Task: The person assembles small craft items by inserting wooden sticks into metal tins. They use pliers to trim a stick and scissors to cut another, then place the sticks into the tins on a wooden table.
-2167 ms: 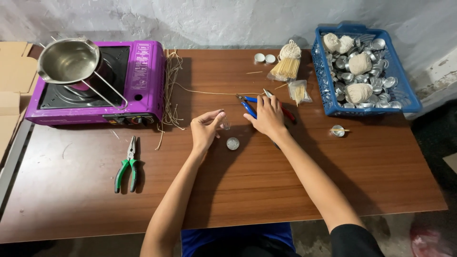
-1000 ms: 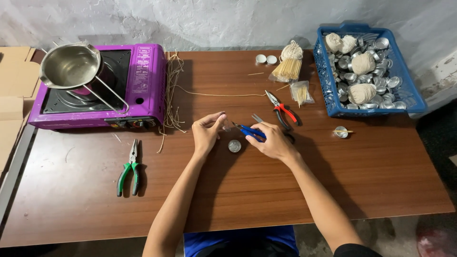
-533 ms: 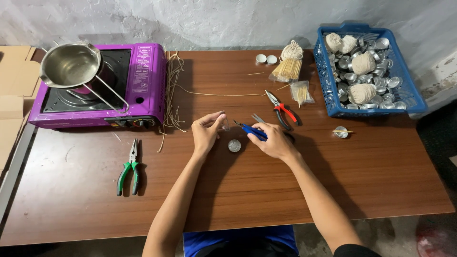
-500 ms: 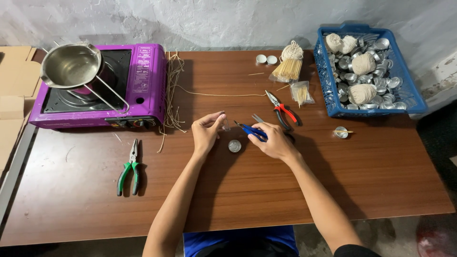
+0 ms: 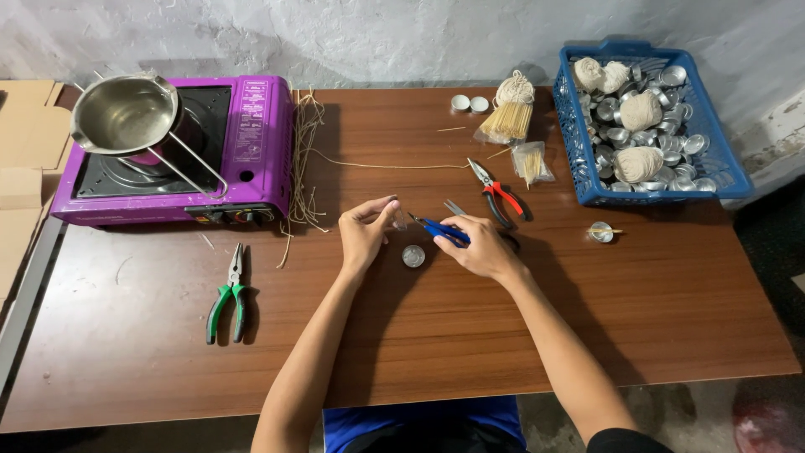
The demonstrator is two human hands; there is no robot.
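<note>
Your right hand now holds the blue-handled pliers, grip closed around the handles, nose pointing toward nine o'clock at your left hand. About two seconds ago that hand lay farther up the worktop, over the tools; it has since drawn in with the blue pliers and held nearly steady for the last second. Your left hand's fingers pinch narrowly on something too small to make out, just at the pliers' tip, so tool and piece have met. Directly below that meeting point, at six o'clock, the small round silver metal cup sits on the worktop, untouched. The red-handled pliers lie at two o'clock from your right hand, left behind. Farther out: green-handled pliers at eight o'clock, the purple portable stove with its steel saucepan at ten, the blue plastic basket of metal cups and twine balls at two.
</note>
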